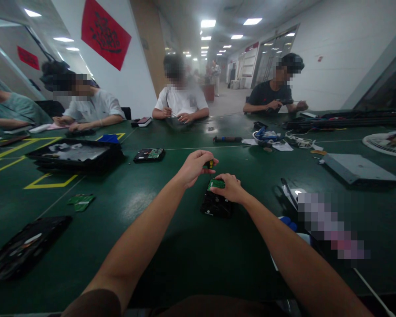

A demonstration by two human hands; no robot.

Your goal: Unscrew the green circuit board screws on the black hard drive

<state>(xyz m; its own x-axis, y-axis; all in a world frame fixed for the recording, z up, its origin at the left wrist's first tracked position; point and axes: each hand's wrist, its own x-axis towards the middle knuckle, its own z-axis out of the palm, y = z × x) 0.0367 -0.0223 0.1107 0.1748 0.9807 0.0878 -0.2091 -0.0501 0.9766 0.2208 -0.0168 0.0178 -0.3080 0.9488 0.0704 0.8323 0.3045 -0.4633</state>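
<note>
A black hard drive (215,206) lies on the dark green table (171,246) in front of me, with a green circuit board (216,184) at its far end. My right hand (228,188) rests on the drive, fingers closed over the board's edge. My left hand (194,167) hovers just above and behind it, pinched shut on a small screwdriver with a yellow and black handle (210,164).
Another drive (149,155) lies further back, a black tray (75,155) to the left, loose green boards (81,202) nearer left. A grey metal case (356,167) and tools sit on the right. Several people work along the far edge.
</note>
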